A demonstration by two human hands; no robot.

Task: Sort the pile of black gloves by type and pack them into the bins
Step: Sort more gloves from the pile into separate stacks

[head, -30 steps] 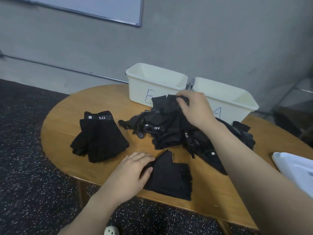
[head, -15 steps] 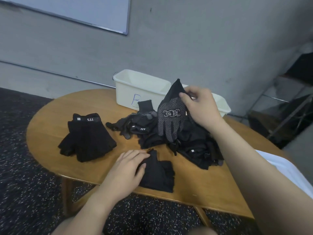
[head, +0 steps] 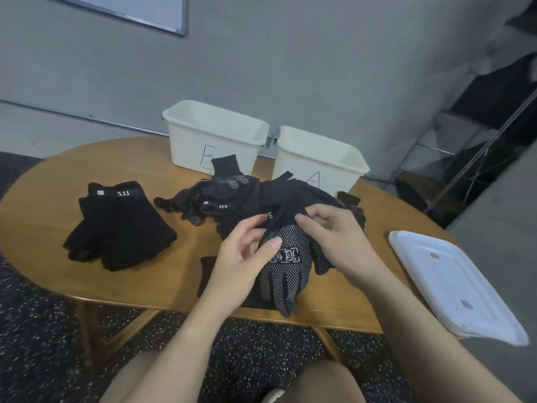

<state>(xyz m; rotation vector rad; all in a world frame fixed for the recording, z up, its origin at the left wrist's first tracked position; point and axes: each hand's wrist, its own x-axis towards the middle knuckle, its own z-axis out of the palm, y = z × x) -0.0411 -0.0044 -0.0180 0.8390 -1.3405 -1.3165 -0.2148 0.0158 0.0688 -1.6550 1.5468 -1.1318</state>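
left hand [head: 242, 258]: cups the left side of the dotted glove [head: 287, 267], thumb across its palm face, fingers behind it; it seems to steady the glove for a look at its type.
right hand [head: 334, 237]: fingertips pinch the glove's cuff end, holding it up with its fingers hanging toward the near table edge.
pile [head: 247, 199]: unsorted black gloves heaped mid-table, just behind both hands, within easy reach.
5.11 stack [head: 119, 225]: fingerless gloves set apart on the left, likely one type already grouped.
flat glove [head: 207, 269]: lies near the edge, partly under the left hand.
bin b [head: 215, 135]: far side, left; nothing visible inside.
bin a [head: 319, 161]: far side, right; packing not yet begun.
white lid [head: 456, 286]: right end of the table [head: 43, 196], unused.
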